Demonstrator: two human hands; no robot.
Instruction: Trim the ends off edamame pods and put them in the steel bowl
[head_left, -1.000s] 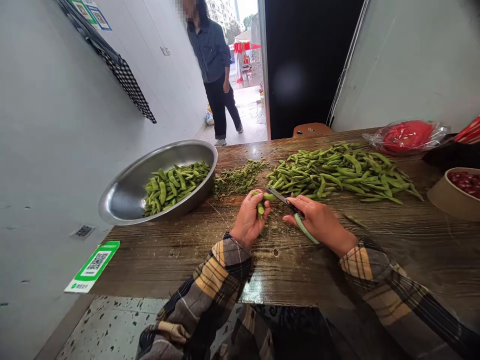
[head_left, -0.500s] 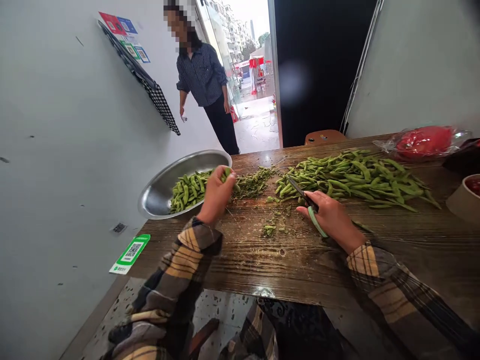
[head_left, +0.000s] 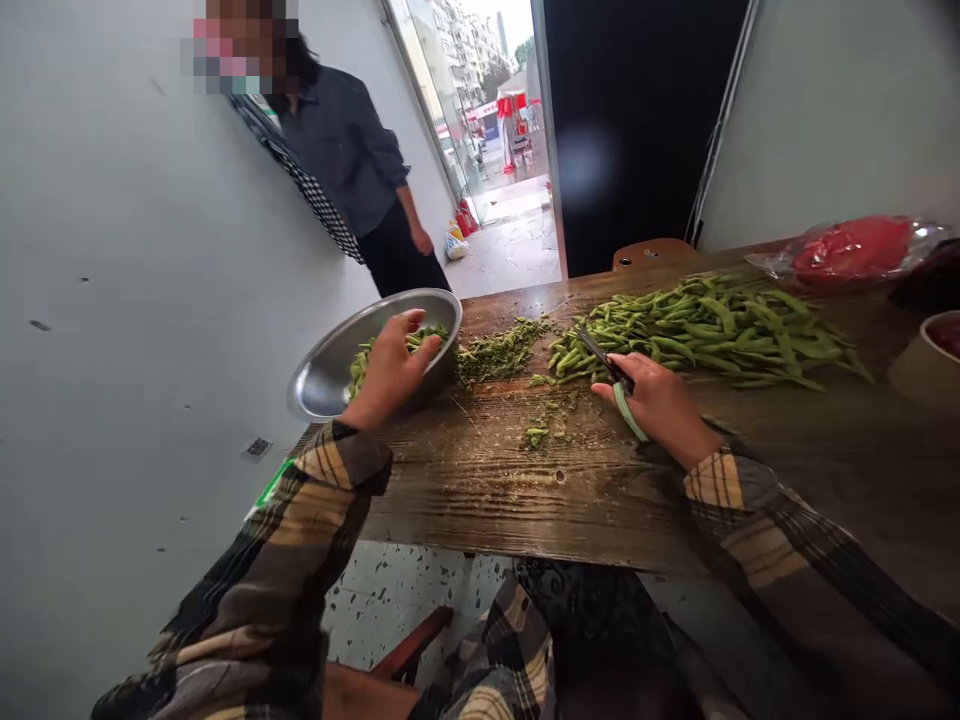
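Observation:
My left hand (head_left: pixel 390 370) is above the metal bowl (head_left: pixel 319 388), fingers spread, with nothing visible in it. Green soybean pods (head_left: pixel 358 372) lie inside the bowl, partly covered by this hand. A pair of scissors (head_left: pixel 598 352) with dark blades and a pale green handle is gripped in my right hand (head_left: pixel 660 405). Its blades point up and left, at the near left edge of a large heap of soybean pods (head_left: pixel 735 335). Between bowl and heap lies a small pile of green trimmings (head_left: pixel 502 355).
Loose scraps (head_left: pixel 537 435) dot the wooden table (head_left: pixel 480 500). At the back right sits a red item in clear plastic (head_left: pixel 851 250), with a paper tub (head_left: pixel 926 365) nearer. A person (head_left: pixel 345 150) stands beyond the bowl by the wall. A green card (head_left: pixel 274 484) is partly behind my left sleeve.
My left hand has moved left over the bowl and opened, letting go of the pod it held. The person has come closer and to the left. My right hand still holds the scissors.

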